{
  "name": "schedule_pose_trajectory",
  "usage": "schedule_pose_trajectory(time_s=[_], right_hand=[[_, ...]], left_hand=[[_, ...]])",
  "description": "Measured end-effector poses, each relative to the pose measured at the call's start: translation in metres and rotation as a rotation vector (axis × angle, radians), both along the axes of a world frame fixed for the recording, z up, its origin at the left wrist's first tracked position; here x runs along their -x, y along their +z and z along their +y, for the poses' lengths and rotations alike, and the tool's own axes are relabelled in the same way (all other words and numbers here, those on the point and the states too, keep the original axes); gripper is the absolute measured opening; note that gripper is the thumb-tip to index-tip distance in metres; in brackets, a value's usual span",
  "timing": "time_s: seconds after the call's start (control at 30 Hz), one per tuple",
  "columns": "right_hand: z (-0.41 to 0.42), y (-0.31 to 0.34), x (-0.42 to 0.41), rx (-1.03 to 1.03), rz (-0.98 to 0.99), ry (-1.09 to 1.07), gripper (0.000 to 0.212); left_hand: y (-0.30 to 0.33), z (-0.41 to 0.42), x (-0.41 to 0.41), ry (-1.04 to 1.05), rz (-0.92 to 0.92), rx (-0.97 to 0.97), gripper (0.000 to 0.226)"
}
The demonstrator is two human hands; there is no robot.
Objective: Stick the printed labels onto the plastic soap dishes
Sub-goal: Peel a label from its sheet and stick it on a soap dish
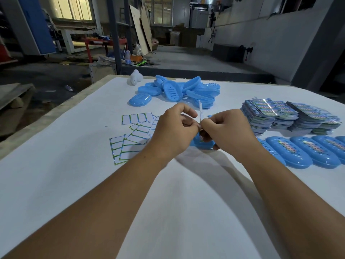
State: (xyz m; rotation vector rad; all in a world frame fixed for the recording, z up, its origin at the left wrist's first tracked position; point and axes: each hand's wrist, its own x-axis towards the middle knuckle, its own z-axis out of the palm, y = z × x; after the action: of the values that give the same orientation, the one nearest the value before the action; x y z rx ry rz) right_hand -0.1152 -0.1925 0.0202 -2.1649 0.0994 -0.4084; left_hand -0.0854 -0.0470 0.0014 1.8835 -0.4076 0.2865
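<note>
We pinch a label strip (200,113) between left hand (176,130) and right hand (226,128), above a blue soap dish (202,143) (mid-surface); careless peeling could crease it or stick it to our fingers.

Factory/workshop floor: bare concrete, steel racking (113,34), leaning boards (141,28), w/ bulk soap dishes (179,90) & label stacks (289,114).

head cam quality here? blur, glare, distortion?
Head view: wide-angle bend stretches the forearms and table edge; glare on the label stacks; hands and strip slightly soft; soft shadow under the arms; background dim, windows bright.
</note>
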Motion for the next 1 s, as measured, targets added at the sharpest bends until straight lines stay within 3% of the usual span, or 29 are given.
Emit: schedule_pose_trajectory(time_s=[0.33,0.67,0.83,1.0], right_hand=[[-0.004,-0.002,-0.004,-0.039,0.001,0.039,0.026],[-0.015,-0.002,-0.007,-0.058,0.034,-0.007,0.027],[-0.019,-0.002,-0.007,-0.023,0.044,-0.046,0.028],[-0.018,-0.001,-0.008,-0.03,0.036,-0.055,0.028]], left_hand=[[-0.001,0.001,-0.006,0.052,0.029,0.023,0.017],[-0.001,0.013,-0.025,0.259,0.081,-0.084,0.01],[-0.001,0.024,-0.03,0.384,0.083,-0.242,0.013],[-0.002,0.043,-0.036,0.553,0.049,-0.7,0.009]])
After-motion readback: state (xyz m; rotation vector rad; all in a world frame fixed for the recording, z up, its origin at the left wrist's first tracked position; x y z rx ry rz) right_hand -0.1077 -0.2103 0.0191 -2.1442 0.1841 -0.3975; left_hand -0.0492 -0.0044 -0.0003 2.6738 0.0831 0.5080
